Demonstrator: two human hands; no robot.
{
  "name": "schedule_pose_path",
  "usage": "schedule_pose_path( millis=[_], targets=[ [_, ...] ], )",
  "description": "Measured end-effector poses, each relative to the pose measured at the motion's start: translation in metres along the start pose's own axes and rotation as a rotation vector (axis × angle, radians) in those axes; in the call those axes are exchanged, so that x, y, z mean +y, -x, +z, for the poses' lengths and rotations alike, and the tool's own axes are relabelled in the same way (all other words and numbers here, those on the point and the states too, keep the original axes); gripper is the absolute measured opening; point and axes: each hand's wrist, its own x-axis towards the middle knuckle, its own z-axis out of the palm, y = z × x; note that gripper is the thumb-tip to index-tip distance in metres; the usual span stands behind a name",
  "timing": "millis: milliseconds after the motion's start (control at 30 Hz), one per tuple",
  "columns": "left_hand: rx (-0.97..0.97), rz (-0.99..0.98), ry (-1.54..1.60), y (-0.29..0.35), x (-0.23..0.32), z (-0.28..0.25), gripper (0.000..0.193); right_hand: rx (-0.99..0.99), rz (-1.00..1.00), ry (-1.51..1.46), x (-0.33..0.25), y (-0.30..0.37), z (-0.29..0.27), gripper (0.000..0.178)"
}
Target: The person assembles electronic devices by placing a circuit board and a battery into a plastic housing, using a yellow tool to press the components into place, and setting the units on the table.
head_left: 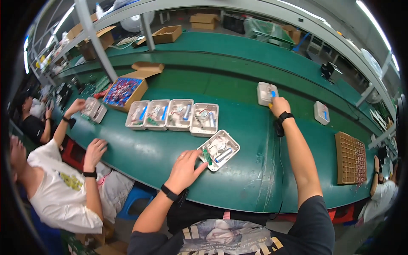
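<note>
My left hand, fingers stretched out, rests against the left corner of a white plastic housing. Inside that housing lie a blue-wrapped cylindrical cell, a small green circuit board, a round part and thin wires. With the right arm stretched far forward, my right hand has its fingers curled at the near right corner of another white housing. Something small and yellow shows beside these fingers; its kind is unclear. Several similar filled housings stand in a row, left of centre.
A carton of small red and blue parts stands far left; a co-worker's hand is at a housing nearby. One more housing sits far right. A divided cardboard tray lies right. A dark cable crosses the green table.
</note>
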Motion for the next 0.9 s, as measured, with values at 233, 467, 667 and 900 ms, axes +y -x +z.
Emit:
schedule_pose_path(
  millis=[233, 467, 667, 900],
  targets=[
    [0.035, -0.061, -0.033, 0.007, -0.006, 0.012, 0.045, -0.148, -0.775, -0.616, -0.128, 0.112, -0.075, 0.015],
    [0.025, -0.1, 0.068, -0.019, -0.031, 0.018, 0.038, -0.089, -0.926, -0.373, -0.179, 0.157, -0.05, 0.021],
    [0.094, -0.039, 0.208, -0.039, -0.043, 0.045, 0.03, -0.128, -0.763, -0.437, -0.185, 0.176, -0.042, 0.028],
    [-0.027, 0.014, 0.324, -0.054, -0.055, 0.055, 0.029, -0.227, -0.625, -0.473, -0.19, 0.186, -0.055, 0.03]
  ],
)
